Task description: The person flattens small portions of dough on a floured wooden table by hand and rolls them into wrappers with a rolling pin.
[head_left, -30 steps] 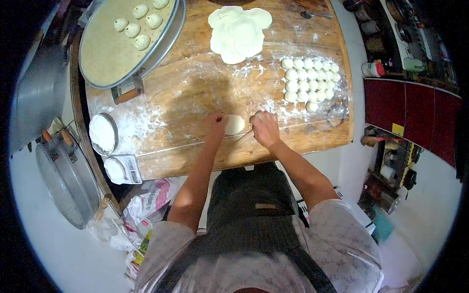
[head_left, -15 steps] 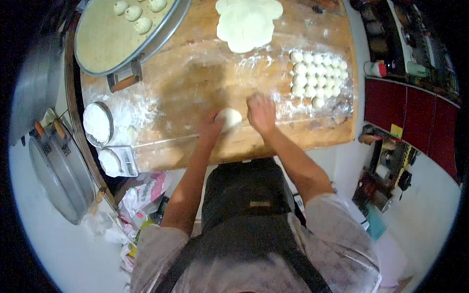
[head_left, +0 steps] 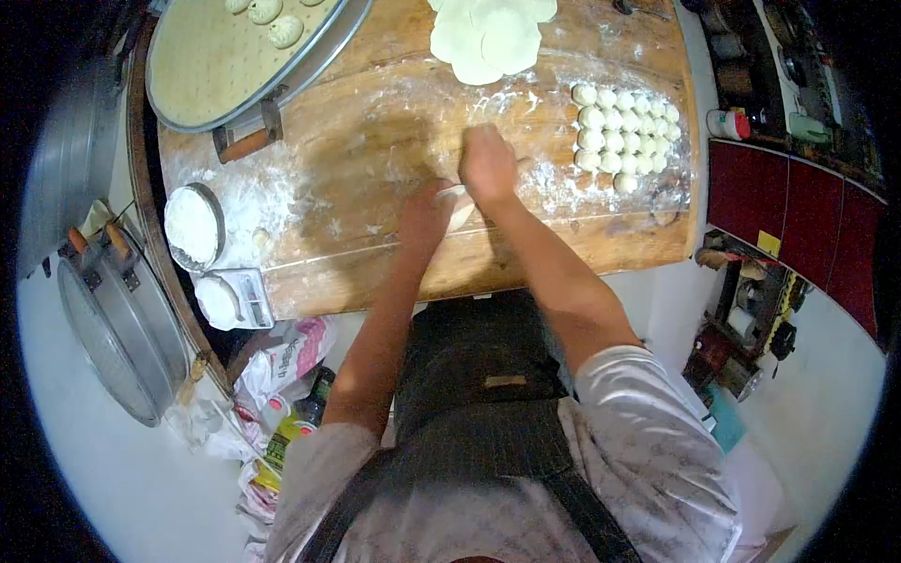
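Near the front middle of the floured table, my left hand (head_left: pixel 427 214) is closed on the left edge of a flat dough piece (head_left: pixel 461 212). Just right of it and a little farther forward, my right hand (head_left: pixel 489 165) is a blurred fist round a thin rolling pin, mostly hidden now. The dough's raised upper edge lies between the two hands. Farther back sits a pile of thin round wrappers (head_left: pixel 488 42). Rows of small dough balls (head_left: pixel 624 133) stand to the right.
A large round steamer tray (head_left: pixel 235 66) with filled buns is at the back left. Below it are a bowl of flour (head_left: pixel 194 228) and a scale (head_left: pixel 253 298) with a white dish. A spoon (head_left: pixel 638 9) lies at the back right.
Both hands have moved forward, my right hand farther. The dough piece has gone from lying flat to partly raised and turned. The view has shifted, so the wrapper pile sits higher.
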Demonstrator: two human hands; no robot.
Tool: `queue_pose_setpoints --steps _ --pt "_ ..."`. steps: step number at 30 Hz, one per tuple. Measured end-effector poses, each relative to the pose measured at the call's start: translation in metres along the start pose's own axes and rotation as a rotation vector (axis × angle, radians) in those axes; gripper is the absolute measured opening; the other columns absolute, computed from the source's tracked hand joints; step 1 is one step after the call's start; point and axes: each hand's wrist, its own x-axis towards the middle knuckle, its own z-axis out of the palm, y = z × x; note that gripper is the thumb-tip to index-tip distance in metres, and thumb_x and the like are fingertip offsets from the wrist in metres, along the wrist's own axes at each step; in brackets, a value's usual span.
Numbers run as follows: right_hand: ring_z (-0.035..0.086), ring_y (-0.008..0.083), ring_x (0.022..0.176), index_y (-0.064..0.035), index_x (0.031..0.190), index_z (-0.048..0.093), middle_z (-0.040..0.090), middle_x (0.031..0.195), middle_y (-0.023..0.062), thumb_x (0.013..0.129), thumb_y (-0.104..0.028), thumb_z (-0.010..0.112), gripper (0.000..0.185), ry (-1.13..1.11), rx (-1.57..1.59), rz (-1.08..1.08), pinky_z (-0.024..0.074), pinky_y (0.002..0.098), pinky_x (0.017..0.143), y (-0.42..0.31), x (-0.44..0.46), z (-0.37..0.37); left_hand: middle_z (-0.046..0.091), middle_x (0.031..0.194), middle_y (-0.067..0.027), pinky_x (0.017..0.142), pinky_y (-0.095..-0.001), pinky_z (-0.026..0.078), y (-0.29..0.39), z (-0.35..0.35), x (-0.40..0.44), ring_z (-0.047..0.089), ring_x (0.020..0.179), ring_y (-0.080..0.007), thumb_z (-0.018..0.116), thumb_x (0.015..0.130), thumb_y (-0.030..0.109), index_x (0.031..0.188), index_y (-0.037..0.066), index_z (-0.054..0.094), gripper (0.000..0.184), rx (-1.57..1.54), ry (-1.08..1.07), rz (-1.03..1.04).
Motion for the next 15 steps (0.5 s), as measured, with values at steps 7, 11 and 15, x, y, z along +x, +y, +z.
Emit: queue_pose_setpoints --steps 7,11,15 --pt "0.063 0.0367 0.088 -0.0061 0.095 0.063 0.063 0.096 0.0183 0.086 -0.008 0.057 0.011 -0.134 -0.003 -0.21 0.048 0.0486 0.074 0.027 -0.066 -0.027 0.073 0.108 -0.0212 0.087 -0.0464 0.054 -0.09 0.027 -0.005 0.07 0.094 -0.0384 0.067 0.093 0.019 0.112 0.004 0.073 0.025 -0.589 0.139 -0.51" --pt "0.06 0.0376 0.079 -0.0067 0.095 0.063 0.061 0.093 0.0167 0.084 -0.004 0.059 0.011 0.145 0.031 -0.204 0.0459 0.0483 0.068 0.008 -0.02 0.011 0.07 0.12 -0.0226 0.091 -0.0461 0.054 -0.026 -0.024 -0.028 0.07 0.098 -0.0405 0.068 0.092 0.017 0.126 0.004 0.069 0.036 -0.072 0.021 -0.064" --pt "0.06 0.0364 0.08 -0.007 0.093 0.062 0.061 0.092 0.0155 0.084 -0.003 0.058 0.011 0.098 -0.035 -0.147 0.046 0.0471 0.07 -0.012 0.017 0.016 0.071 0.12 -0.0235 0.098 -0.046 0.053 -0.014 -0.022 0.004 0.068 0.11 -0.0403 0.07 0.089 0.02 0.124 0.006 0.072 0.038 0.014 -0.072 -0.042"
